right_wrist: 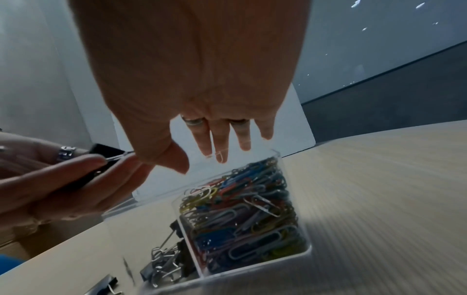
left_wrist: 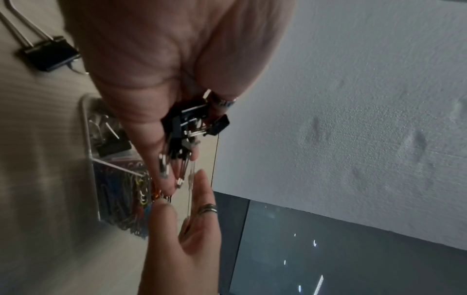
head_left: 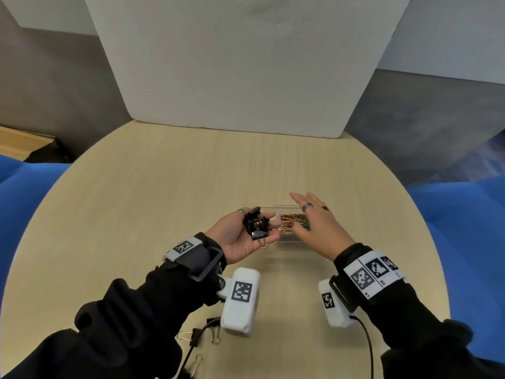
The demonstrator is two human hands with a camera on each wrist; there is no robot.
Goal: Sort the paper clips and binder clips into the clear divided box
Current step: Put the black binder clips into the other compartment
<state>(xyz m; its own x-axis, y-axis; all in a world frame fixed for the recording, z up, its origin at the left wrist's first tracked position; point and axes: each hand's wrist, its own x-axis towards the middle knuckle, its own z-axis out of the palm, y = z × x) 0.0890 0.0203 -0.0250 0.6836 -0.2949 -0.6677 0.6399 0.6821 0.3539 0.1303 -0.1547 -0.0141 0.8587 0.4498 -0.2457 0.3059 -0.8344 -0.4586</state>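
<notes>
Left hand (head_left: 240,236) palm-up, fingers cupped round a bunch of binder clips (head_left: 257,224). Right hand (head_left: 317,222) flat, fingers straight, holding nothing, over clear divided box (right_wrist: 290,257) full of paper clips (right_wrist: 242,223), mid-surface.

In the head view the right hand (head_left: 314,222) covers much of the clear divided box (head_left: 284,237), and the left hand (head_left: 240,236) hides its left compartment, so only part of the coloured paper clips (head_left: 293,220) shows there. The binder clips (head_left: 255,224) in the left palm overlap in a dark bunch too tangled to count. The loose binder clips on the table (head_left: 216,333) near the bottom edge are partly hidden by the wrist camera (head_left: 240,302) and sleeve, and in the right wrist view another is cut off by the lower edge.
</notes>
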